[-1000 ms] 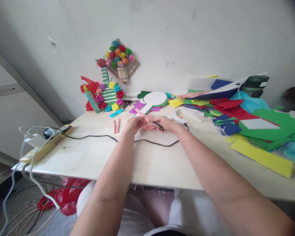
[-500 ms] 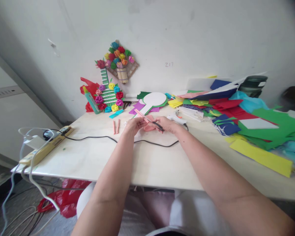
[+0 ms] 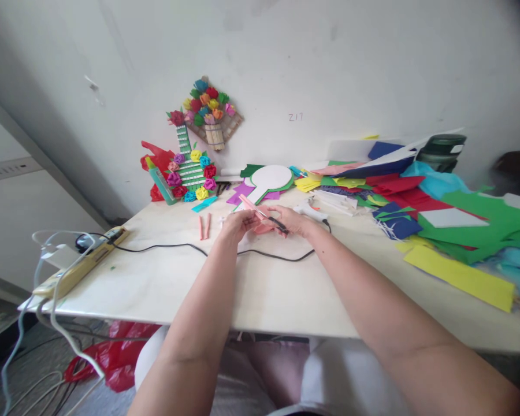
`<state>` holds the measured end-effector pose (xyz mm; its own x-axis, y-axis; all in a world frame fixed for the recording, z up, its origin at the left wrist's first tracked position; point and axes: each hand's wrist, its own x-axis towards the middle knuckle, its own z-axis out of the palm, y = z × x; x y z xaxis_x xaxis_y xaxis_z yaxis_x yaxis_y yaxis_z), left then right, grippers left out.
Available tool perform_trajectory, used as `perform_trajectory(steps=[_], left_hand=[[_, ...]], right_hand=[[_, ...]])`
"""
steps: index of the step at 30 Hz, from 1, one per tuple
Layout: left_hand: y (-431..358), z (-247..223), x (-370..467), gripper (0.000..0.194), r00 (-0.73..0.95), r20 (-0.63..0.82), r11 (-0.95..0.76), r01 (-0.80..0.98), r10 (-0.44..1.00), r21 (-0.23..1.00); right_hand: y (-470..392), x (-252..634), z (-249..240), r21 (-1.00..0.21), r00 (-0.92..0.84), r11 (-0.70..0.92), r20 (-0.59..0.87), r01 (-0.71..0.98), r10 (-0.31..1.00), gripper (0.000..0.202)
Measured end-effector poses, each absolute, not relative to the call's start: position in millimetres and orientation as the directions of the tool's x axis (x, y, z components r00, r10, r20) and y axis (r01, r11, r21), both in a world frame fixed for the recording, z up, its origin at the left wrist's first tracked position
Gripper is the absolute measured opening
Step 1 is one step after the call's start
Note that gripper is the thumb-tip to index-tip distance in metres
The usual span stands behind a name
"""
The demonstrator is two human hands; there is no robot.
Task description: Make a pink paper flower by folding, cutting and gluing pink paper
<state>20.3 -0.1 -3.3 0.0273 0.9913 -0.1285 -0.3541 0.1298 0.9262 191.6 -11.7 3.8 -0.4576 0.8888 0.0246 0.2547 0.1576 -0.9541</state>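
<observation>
My right hand (image 3: 288,219) is closed on the dark handles of a pair of scissors (image 3: 278,225), whose blades point up and left. Pinched in my left hand (image 3: 241,224) is a strip of pink paper (image 3: 250,204), lying along the blades. More pink paper (image 3: 263,227) is bunched between and under both hands. Two small pink rolls (image 3: 204,226) lie on the table just left of my left hand. A white glue gun (image 3: 311,212) rests behind my right hand, and a white round shape with a handle (image 3: 271,177) lies beyond both hands.
Coloured paper sheets (image 3: 450,218) pile up on the right. Flower decorations (image 3: 193,173) and a green glue bottle (image 3: 160,182) stand at the back left. A power strip (image 3: 82,263) sits at the left edge, and a black cord (image 3: 156,247) crosses the table.
The view has shifted slightly. My hands stay in nearly the same place, still with the scissors and pink paper; the fingers of my left hand have moved a little.
</observation>
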Motion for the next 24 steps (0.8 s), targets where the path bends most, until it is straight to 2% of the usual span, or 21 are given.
perform_trajectory(steps=[17, 24], left_hand=[[6.6, -11.4, 19.5, 0.005, 0.061, -0.08, 0.096, -0.354, 0.995, 0.93], [3.9, -7.6, 20.6, 0.005, 0.046, -0.091, 0.101, -0.353, 0.995, 0.93]], right_hand=[[-4.0, 187.7, -4.3, -0.953, -0.451, 0.213, 0.096, 0.216, 0.887, 0.041], [-4.7, 188.1, -4.3, -0.936, -0.422, 0.222, 0.09, 0.274, 0.902, 0.053]])
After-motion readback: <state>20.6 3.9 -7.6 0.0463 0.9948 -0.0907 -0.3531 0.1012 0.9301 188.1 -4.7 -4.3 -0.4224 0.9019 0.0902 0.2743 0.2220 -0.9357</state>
